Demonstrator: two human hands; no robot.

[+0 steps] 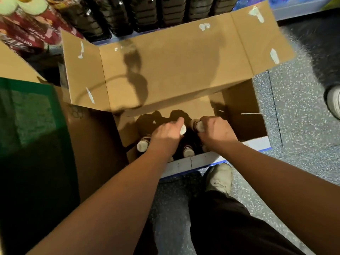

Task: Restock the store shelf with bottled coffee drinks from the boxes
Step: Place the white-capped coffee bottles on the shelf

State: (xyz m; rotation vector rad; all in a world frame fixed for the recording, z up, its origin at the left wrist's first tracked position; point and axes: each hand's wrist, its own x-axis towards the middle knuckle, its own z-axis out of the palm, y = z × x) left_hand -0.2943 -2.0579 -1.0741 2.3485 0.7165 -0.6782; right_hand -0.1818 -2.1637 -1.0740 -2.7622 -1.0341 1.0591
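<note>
"COFFEE" readable upside down, twice, on maroon bottle labels [35, 36] upper left; other print too blurred

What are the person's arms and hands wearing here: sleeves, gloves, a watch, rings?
The left forearm and right forearm are bare, with no sleeve in view. The left hand and right hand have no gloves; no watch, bracelet or ring is visible.

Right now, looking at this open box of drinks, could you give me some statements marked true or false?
1. The cardboard box stands open. True.
2. The right-hand grip holds a white-capped bottle. True.
3. The left-hand grip hangs empty outside the box. False: it grips another bottle inside it.
4. No other bottles are in the box. False: more capped bottles stand there.
5. Dark bottles stand in a row beyond the box. True.
</note>
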